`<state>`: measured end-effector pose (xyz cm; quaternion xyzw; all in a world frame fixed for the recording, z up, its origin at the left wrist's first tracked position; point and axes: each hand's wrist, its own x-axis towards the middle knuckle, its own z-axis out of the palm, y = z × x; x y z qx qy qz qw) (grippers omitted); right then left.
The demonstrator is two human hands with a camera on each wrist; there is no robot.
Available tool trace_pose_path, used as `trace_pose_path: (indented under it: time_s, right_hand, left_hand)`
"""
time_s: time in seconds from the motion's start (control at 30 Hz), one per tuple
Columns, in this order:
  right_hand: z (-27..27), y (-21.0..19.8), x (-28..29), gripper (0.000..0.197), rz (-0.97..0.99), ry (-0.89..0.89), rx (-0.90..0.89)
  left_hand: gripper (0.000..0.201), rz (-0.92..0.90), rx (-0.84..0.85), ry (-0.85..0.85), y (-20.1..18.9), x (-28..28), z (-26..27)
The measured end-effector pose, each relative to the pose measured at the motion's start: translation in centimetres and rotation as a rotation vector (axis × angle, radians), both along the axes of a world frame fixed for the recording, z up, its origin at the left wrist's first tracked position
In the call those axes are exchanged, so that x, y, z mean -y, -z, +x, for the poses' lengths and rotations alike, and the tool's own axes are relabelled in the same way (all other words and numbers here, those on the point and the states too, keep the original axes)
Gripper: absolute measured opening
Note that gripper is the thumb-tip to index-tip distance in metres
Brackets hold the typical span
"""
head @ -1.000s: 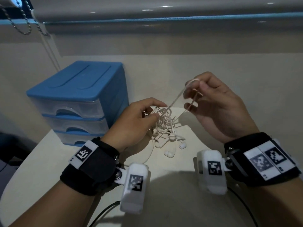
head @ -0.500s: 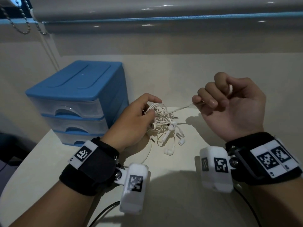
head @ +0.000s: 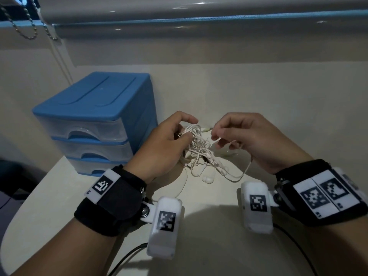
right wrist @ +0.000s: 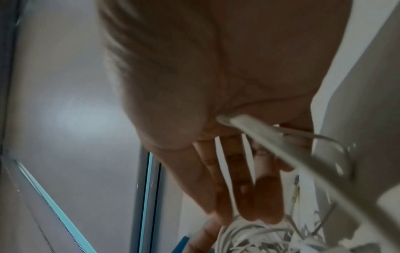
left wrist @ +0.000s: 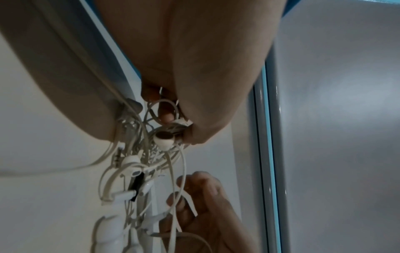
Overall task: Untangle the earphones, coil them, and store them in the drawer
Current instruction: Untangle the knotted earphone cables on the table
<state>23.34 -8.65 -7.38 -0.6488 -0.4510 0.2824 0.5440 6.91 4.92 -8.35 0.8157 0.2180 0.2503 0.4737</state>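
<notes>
A tangle of white earphones (head: 199, 150) hangs over the pale table (head: 219, 246) between my two hands. My left hand (head: 189, 130) grips the top of the bundle; in the left wrist view its fingertips pinch wires beside an earbud (left wrist: 164, 139). My right hand (head: 217, 139) is close on the right with curled fingers. A slack loop of cable (head: 242, 175) runs under it, and the jack plug (head: 207, 129) lies by its index finger. In the right wrist view the cable (right wrist: 270, 137) crosses the palm. Another earbud (head: 208, 178) dangles low. The blue drawer unit (head: 95, 116) stands at the left, its drawers shut.
A wall rises right behind the table. A blind's bead chain (head: 29, 26) hangs at the top left. The table's rounded edge (head: 29, 200) falls away on the left. Black camera cables (head: 127, 255) trail by my forearms.
My right hand has come down and left, back to the tangle. The strand it had pulled taut to the right now hangs slack. The left hand has kept its grip.
</notes>
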Motion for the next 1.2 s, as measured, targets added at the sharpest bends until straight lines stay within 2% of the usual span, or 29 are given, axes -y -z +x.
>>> trace_pose_path:
  time_s: [0.07, 0.13, 0.23, 0.33, 0.4, 0.43, 0.53, 0.63, 0.8, 1.0, 1.07, 1.2]
  right_hand:
    - [-0.4, 0.2, 0.0, 0.008, -0.070, -0.019, 0.051]
    - [-0.8, 0.3, 0.1, 0.009, -0.115, -0.050, -0.004]
    - [-0.9, 0.3, 0.1, 0.019, -0.171, -0.102, 0.057]
    - [-1.0, 0.2, 0.1, 0.018, -0.172, -0.148, 0.110]
    - [-0.9, 0.3, 0.0, 0.009, -0.147, -0.106, 0.184]
    - [-0.8, 0.3, -0.1, 0.012, -0.106, -0.064, 0.189]
    - [-0.3, -0.3, -0.3, 0.021, 0.109, 0.088, 0.082]
    - [-0.1, -0.8, 0.0, 0.016, 0.302, 0.146, -0.155]
    - [0.3, -0.9, 0.6, 0.019, 0.525, 0.076, -0.426]
    - [0.8, -1.4, 1.0, 0.016, 0.679, -0.010, -0.740]
    - [0.9, -1.4, 1.1, 0.024, 0.641, 0.018, -0.716]
    - [0.5, -1.1, 0.6, 0.027, 0.506, 0.130, -0.485]
  left_hand:
    - [0.026, -0.006, 0.001, 0.013, 0.0, 0.0, 0.0]
    - [0.025, -0.015, 0.008, 0.028, -0.1, 0.1, 0.0]
    - [0.025, -0.029, 0.026, 0.054, -0.1, 0.4, -0.1]
    - [0.025, -0.043, 0.038, 0.069, -0.1, 0.4, 0.0]
    - [0.025, -0.038, 0.031, 0.073, 0.0, 0.3, 0.1]
    - [0.025, -0.037, 0.027, 0.068, 0.1, 0.2, 0.1]
    - [0.025, -0.024, 0.014, 0.043, 0.3, -0.1, 0.2]
    - [0.025, -0.013, 0.010, 0.027, 0.3, -0.2, 0.2]
    - [0.026, -0.032, 0.012, 0.012, 0.2, -0.1, 0.1]
    - [0.026, -0.032, 0.000, -0.007, 0.2, -0.1, 0.1]
    - [0.026, -0.031, 0.010, -0.004, 0.2, -0.1, 0.1]
    - [0.029, -0.046, 0.020, 0.013, 0.1, -0.1, 0.1]
